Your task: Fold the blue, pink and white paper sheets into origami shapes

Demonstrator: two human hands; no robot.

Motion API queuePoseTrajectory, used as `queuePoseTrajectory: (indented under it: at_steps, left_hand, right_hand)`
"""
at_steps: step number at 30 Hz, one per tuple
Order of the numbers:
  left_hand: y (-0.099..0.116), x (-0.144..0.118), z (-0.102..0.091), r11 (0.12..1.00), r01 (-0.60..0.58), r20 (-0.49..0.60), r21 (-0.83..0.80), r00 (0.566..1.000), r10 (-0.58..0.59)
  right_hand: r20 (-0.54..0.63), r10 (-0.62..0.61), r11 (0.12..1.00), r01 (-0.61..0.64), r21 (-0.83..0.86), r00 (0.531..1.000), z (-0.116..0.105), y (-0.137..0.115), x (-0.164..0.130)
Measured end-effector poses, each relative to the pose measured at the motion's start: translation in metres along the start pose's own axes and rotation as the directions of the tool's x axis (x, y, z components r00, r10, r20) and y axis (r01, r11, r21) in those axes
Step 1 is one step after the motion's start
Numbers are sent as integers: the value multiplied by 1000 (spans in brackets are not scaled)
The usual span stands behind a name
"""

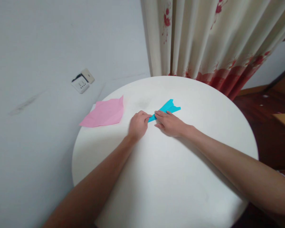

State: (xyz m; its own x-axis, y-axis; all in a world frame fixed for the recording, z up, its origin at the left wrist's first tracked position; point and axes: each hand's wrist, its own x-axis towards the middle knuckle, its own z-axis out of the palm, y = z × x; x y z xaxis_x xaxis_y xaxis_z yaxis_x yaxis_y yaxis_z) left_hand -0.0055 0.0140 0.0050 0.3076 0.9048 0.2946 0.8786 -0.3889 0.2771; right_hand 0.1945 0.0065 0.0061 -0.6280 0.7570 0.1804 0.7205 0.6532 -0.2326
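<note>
On the far half of the table (171, 177), blue paper (167, 107): folded narrow, wider end far right.
Left hand (138, 125): I see fingers pinching its near left tip.
Right hand (170, 123): fingers laid over its middle; I'd press evenly along its length.

Soft, diffuse light brightens the white bench (199, 190); a shadow runs along the right forearm (223, 158), while the left forearm (102, 174) and floor (256, 120) look dim. Wide-angle distortion stretches the edges; fingers (163, 115) and blue paper (166, 106) appear slightly soft.
</note>
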Motion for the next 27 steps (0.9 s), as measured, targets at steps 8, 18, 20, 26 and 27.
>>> queuePoseTrajectory:
  at_steps: [8, 18, 20, 26, 27]
  left_hand:
    - [24, -17, -1, 976, -72, 257, 207, 966, 17]
    - [21, -15, 1, 977, -70, 332, 203, 943, -2]
    - [20, -15, 2, 977, -70, 334, 200, 943, 0]
    - [20, -14, 1, 979, -66, 344, 193, 939, -4]
    - [21, -14, 0, 979, -65, 346, 191, 938, -6]
  right_hand:
    - [90, 101, 995, -99, -22, 991, 2, 4, -1]
    - [51, 259, 966, -258, -19, 965, 1, 11, 3]
    - [16, 332, 943, -332, -31, 943, 1, 18, 3]
    - [-57, 510, 858, -512, -40, 858, 5, 35, 3]
    - [-75, 537, 841, -540, -34, 840, 5, 35, 3]
